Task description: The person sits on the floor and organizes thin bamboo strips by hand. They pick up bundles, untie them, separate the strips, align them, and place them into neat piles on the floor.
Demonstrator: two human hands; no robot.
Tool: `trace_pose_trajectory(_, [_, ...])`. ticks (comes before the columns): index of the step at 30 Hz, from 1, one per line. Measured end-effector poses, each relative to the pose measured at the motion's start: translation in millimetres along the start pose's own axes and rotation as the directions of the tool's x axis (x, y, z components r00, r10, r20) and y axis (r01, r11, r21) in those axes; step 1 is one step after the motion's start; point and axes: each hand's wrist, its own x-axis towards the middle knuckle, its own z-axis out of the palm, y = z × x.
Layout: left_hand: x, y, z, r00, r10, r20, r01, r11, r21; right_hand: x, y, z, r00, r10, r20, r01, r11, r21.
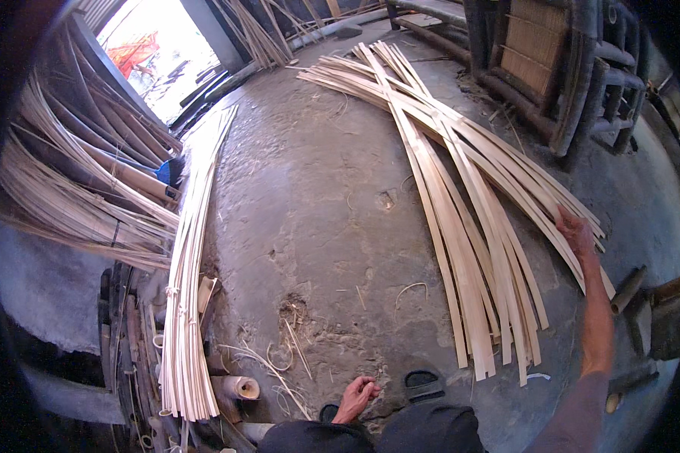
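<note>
Long pale bamboo strips [472, 219] lie on the floor to my right in two crossing bundles, fanned at their near ends. My right arm is stretched out to the right-hand bundle, and my right hand [576, 232] is closed on the edge of a bamboo strip there; its fingertips are partly hidden. My left hand [357, 399] rests by my knee, low in the middle, fingers curled in with nothing visible in them. At the left, another bundle of narrower strips [191, 302] lies lengthwise, tied near its closer end.
Darker strips [83, 196] lean at the left wall beside a blue broom head [168, 171]. Cut bamboo tubes [243, 388] lie near my left knee, with shavings [276, 366] on the floor. Bamboo furniture [540, 68] stands at the far right; a bright doorway [177, 57] opens far left.
</note>
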Motion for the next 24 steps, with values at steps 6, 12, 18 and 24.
trace_pose_trajectory(6, [-24.4,13.2,-4.1,0.999,0.046,0.028,-0.049,0.991,0.121,2.9,35.4,21.3,0.981,-0.013,0.195,0.039,0.991,-0.126])
trace_pose_trajectory(12, [-53.3,44.0,-21.0,0.964,0.267,0.0,-0.249,0.897,0.366,-3.4,85.0,89.4,0.982,-0.001,0.187,0.053,0.96,-0.275])
trace_pose_trajectory(18, [-67.1,30.4,-94.9,0.783,0.573,-0.242,-0.368,0.741,0.562,28.3,161.6,128.1,0.877,-0.481,0.019,0.367,0.643,-0.672])
trace_pose_trajectory(24, [-119.6,82.5,-310.7,0.244,0.762,-0.6,0.122,0.589,0.799,9.0,84.2,132.7,0.952,-0.305,-0.01,0.301,0.933,0.196])
